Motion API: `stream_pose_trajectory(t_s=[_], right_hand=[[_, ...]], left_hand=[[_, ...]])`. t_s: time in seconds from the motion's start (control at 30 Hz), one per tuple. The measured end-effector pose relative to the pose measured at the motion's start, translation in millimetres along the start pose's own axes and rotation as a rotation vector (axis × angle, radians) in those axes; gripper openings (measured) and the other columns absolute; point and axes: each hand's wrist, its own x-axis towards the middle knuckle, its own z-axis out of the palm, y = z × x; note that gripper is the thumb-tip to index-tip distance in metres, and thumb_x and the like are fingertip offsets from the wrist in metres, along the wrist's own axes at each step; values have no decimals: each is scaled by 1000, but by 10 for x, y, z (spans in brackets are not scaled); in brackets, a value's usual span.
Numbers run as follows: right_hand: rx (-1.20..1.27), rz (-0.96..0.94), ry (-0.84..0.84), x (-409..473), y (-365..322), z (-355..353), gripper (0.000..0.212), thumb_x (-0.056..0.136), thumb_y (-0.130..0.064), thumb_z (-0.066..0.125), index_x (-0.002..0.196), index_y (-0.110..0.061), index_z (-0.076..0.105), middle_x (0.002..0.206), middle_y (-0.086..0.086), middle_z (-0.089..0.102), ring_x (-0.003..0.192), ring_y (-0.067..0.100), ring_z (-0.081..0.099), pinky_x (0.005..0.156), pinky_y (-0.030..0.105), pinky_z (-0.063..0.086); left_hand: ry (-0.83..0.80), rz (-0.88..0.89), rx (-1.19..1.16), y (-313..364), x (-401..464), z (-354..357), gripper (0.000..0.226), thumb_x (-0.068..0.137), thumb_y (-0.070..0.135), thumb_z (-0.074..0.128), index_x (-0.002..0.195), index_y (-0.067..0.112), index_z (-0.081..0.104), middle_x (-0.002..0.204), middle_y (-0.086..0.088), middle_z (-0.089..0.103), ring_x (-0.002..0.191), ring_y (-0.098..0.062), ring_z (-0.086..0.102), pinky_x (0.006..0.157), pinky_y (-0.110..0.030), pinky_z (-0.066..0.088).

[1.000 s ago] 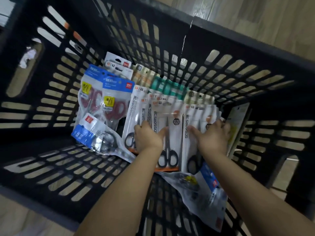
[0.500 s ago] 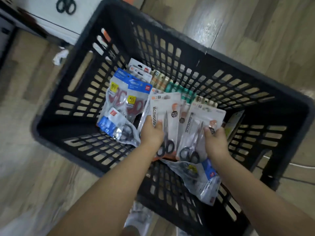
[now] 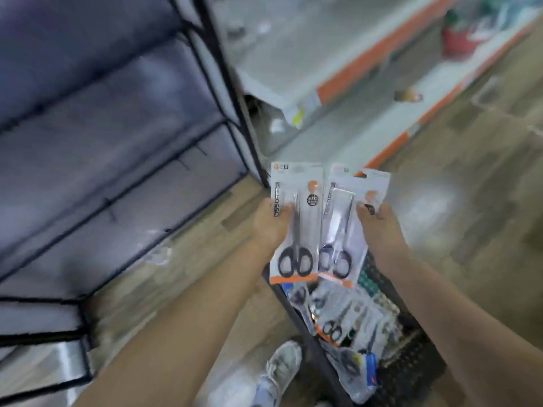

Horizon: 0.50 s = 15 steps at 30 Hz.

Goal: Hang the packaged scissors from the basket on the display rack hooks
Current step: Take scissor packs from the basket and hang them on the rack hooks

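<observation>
Two scissor packs are held upright above the basket [image 3: 411, 362], left pack [image 3: 296, 221] in the left grip [image 3: 271, 227], right pack [image 3: 345, 227] in the right grip [image 3: 379, 227].

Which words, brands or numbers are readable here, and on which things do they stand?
"SCISSORS": vertical, on the scissors pack held by the left hand.
"SCISSORS": vertical, on the pack held by the right hand, blurred.
Round badges, corner logos, basket packs, shelf tags: unreadable.

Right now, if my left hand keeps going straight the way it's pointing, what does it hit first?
Probably the black frame post of the grey rack, just beyond the scissors pack that the left hand holds. Depth is unclear in this blurred view.
</observation>
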Motion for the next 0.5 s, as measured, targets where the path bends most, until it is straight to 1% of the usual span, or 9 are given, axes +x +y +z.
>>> stream_pose_trajectory(t_s=[0.07, 0.17, 0.23, 0.27, 0.3, 0.33, 0.4, 0.43, 0.5], right_hand=[[75, -60, -55, -354, -663, 42, 13, 97, -19, 49, 86, -13, 45, 75, 0, 39, 71, 14, 39, 58, 16, 33], [116, -134, -183, -979, -1400, 161, 13, 98, -21, 47, 104, -10, 43, 84, 3, 45, 81, 18, 44, 65, 24, 33], [150, -169, -284, -1393, -1763, 268, 25, 99, -23, 45, 120, -12, 43, 112, 6, 52, 105, 23, 52, 86, 27, 40], [144, -195, -343, -1603, -1927, 323, 36, 99, -23, 45, 133, -14, 38, 126, 4, 48, 121, 25, 46, 99, 31, 36], [136, -218, -399, -1793, -2090, 404, 41, 99, -23, 44, 139, -17, 34, 131, 2, 45, 129, 25, 40, 104, 34, 33], [129, -251, -449, -1992, -2245, 502, 37, 99, -22, 44, 136, -20, 37, 127, 1, 46, 129, 26, 40, 102, 35, 34], [102, -334, -530, -2374, -2510, 705, 16, 98, -18, 46, 115, -21, 46, 125, 14, 55, 120, 31, 49, 95, 35, 38], [73, -371, -577, -2552, -2641, 812, 14, 98, -18, 47, 112, -19, 47, 127, 21, 53, 117, 32, 50, 95, 35, 38], [46, -439, -660, -2883, -2853, 1051, 30, 99, -22, 46, 128, -17, 45, 136, 12, 48, 122, 28, 46, 94, 31, 34]], left_hand=[[83, 44, -29, 441, -301, -569, 21, 95, 18, 51, 75, 13, 50, 63, 6, 43, 56, -7, 40, 48, -17, 33], [239, 33, -114, 838, -847, -1429, 24, 95, 23, 51, 75, 11, 45, 65, 4, 40, 59, -12, 38, 44, -14, 30], [348, 23, -150, 945, -1237, -1959, 23, 94, 26, 51, 82, 8, 47, 71, 2, 43, 63, -14, 40, 45, -14, 30], [401, 27, -148, 966, -1423, -2207, 22, 94, 26, 52, 85, 7, 46, 73, 2, 43, 66, -15, 40, 46, -15, 30], [450, 35, -150, 980, -1606, -2467, 20, 94, 25, 52, 84, 9, 45, 74, 2, 42, 68, -15, 40, 47, -16, 31], [503, 51, -160, 986, -1789, -2734, 18, 94, 23, 52, 84, 11, 44, 75, 2, 43, 70, -15, 40, 50, -16, 32], [594, 57, -206, 946, -2136, -3201, 14, 94, 17, 51, 82, 11, 47, 73, 3, 46, 67, -12, 42, 50, -14, 32], [651, 73, -230, 905, -2291, -3419, 19, 93, 14, 51, 75, 12, 47, 68, 4, 45, 62, -11, 41, 46, -13, 31], [756, 87, -264, 793, -2612, -3787, 34, 93, 11, 50, 63, 17, 35, 61, 4, 35, 54, -9, 31, 39, -13, 26]])
